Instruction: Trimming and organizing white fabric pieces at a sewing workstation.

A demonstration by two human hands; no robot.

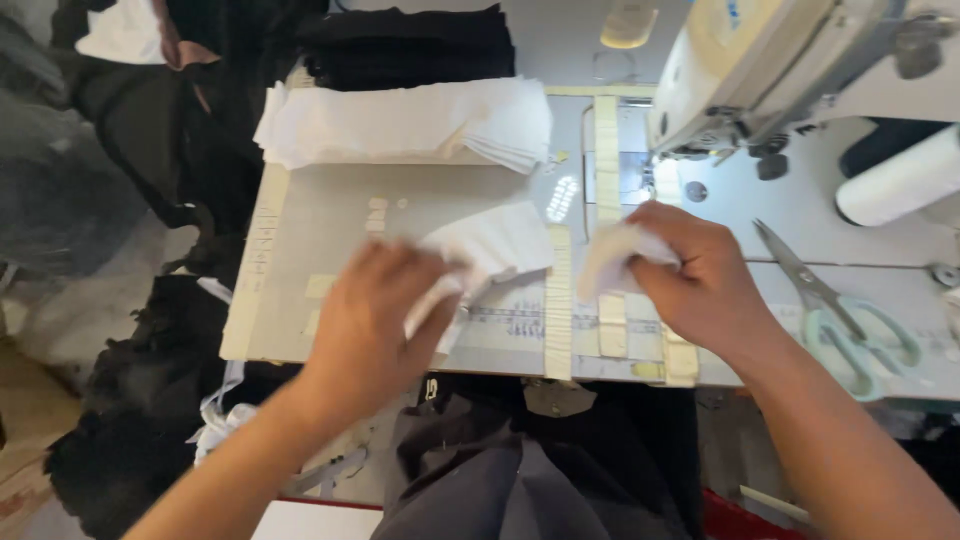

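Observation:
My left hand (372,315) grips one end of a white fabric strip (495,245) above the sewing table (320,215). My right hand (690,275) pinches another white piece (615,255), apart from the left one; I cannot tell if the two pieces are joined. Both hands hover over the table's near edge, in front of the sewing machine (760,65).
A stack of white fabric pieces (400,125) lies at the table's back, with folded black fabric (410,45) behind it. Green-handled scissors (840,320) rest at right, beside a white thread cone (900,180). Dark cloth heaps lie on the floor at left.

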